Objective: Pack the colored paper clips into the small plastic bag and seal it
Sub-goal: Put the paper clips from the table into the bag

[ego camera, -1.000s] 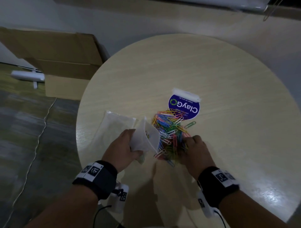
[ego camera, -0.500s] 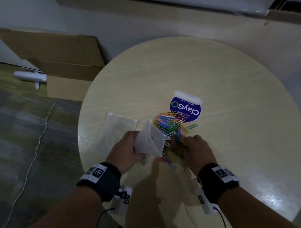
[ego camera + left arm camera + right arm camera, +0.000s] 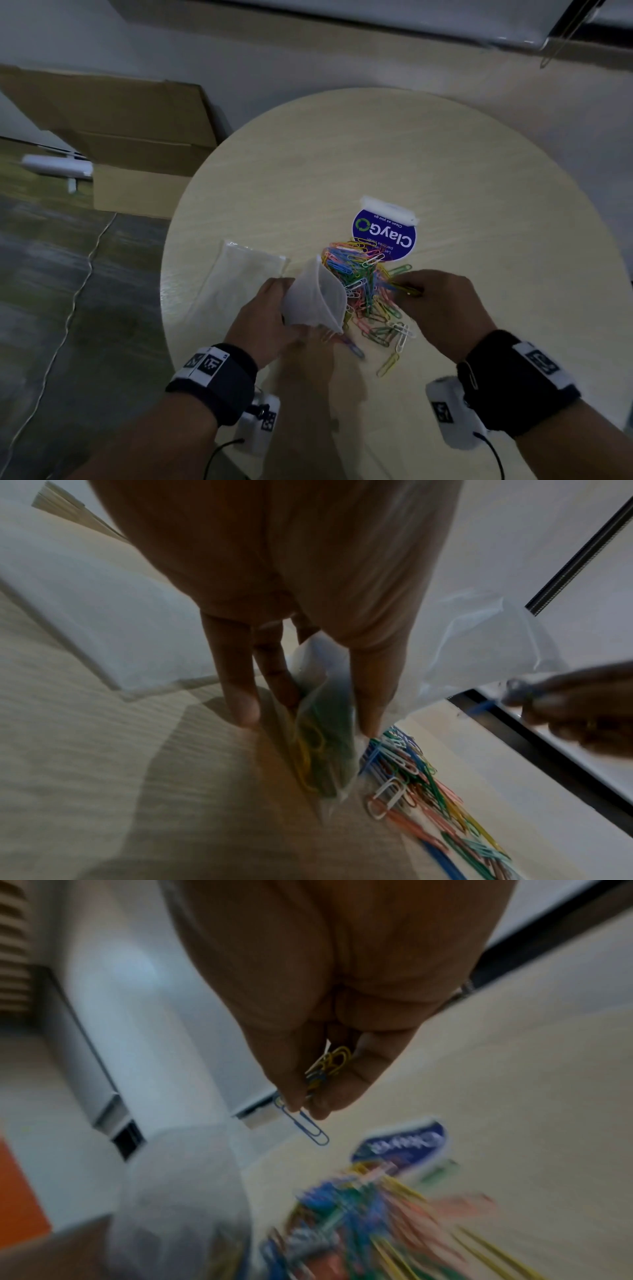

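A heap of colored paper clips [image 3: 363, 277] lies on the round table [image 3: 445, 164]. My left hand [image 3: 270, 318] grips a small clear plastic bag [image 3: 315, 298], mouth open toward the heap. In the left wrist view the bag [image 3: 322, 750] holds several yellow and green clips between my fingers [image 3: 240, 696]. My right hand [image 3: 442, 308] is lifted just right of the heap. Its fingertips pinch a small bunch of clips [image 3: 325, 1069], with a blue clip [image 3: 304, 1126] dangling below.
A stack of spare clear bags [image 3: 239, 274] lies left of my left hand. A blue round ClayGo label [image 3: 383, 233] sits behind the heap. A few stray clips [image 3: 390, 359] lie near the table's front edge. Cardboard boxes [image 3: 137, 137] stand on the floor at left.
My right hand has lifted off the heap with a bunch of clips pinched in it. The heap has spread toward the front edge. The left hand keeps the bag in about the same place.
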Demonstrator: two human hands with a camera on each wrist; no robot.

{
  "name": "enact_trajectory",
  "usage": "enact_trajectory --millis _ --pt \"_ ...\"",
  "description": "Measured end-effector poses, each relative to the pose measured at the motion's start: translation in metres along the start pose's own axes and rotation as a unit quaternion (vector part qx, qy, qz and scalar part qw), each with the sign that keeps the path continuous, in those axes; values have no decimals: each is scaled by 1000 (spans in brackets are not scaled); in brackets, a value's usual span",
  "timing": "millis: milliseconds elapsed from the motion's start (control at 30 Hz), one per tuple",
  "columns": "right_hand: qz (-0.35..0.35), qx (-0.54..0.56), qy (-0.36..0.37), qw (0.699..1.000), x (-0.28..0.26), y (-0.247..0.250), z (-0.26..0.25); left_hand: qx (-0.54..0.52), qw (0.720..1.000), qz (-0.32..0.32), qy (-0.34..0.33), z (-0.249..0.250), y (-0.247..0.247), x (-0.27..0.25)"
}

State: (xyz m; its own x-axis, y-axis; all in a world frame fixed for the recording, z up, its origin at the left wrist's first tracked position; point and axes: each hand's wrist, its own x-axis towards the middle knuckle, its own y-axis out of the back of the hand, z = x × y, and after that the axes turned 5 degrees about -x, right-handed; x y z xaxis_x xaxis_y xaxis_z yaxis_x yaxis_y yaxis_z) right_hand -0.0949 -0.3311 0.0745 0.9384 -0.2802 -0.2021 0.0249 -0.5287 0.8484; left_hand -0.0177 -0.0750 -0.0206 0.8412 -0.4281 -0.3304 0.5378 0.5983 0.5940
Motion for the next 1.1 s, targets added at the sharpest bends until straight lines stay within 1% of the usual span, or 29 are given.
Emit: enact_trajectory --millis 67,167,233,300,367,433,467,533,567,667,700,733,833,900,1000,1100 --pt "7 -6 50 999 -1 11 -23 -6 1000 7 0 0 -1 1" --pt "-20 -49 103 993 3 9 -48 -17 999 28 -20 -1 -2 -1" --pt "-46 -65 114 990 6 1 -58 -23 999 32 -31 -1 -2 -2" --pt "-59 -39 120 990 6 -5 -63 -31 998 33 -30 0 -1 -2" --pt "-56 38 108 992 6 -2 -62 -31 999 32 -23 -1 -1 -1" --pt "-30 96 60 993 11 4 -50 -33 999 27 -7 -2 -1 0" --pt "-12 99 29 995 16 5 -38 -38 999 23 1 -2 -1 0" --pt "17 51 -19 998 34 -1 -8 -37 999 11 10 -1 0 -1" --pt "7 6 -37 999 44 -8 7 -31 999 4 14 0 0 -2" --pt "-92 -119 -80 985 59 -33 35 -28 999 2 17 -1 1 -2" --pt "-102 -147 -89 980 61 -43 37 -30 999 6 16 -1 1 -2" --pt "-100 -174 -87 976 60 -52 38 -30 999 8 17 -2 1 -2" --pt "-87 -225 -46 969 52 -76 32 -27 999 11 17 -3 1 -2" --pt "-86 -205 -32 975 47 -83 31 -33 999 10 15 -3 1 -2" --pt "-90 -158 -29 983 36 -76 31 -44 999 3 12 -3 0 0" --pt "-57 -161 -47 984 28 -65 30 -38 999 -2 15 -2 1 1"
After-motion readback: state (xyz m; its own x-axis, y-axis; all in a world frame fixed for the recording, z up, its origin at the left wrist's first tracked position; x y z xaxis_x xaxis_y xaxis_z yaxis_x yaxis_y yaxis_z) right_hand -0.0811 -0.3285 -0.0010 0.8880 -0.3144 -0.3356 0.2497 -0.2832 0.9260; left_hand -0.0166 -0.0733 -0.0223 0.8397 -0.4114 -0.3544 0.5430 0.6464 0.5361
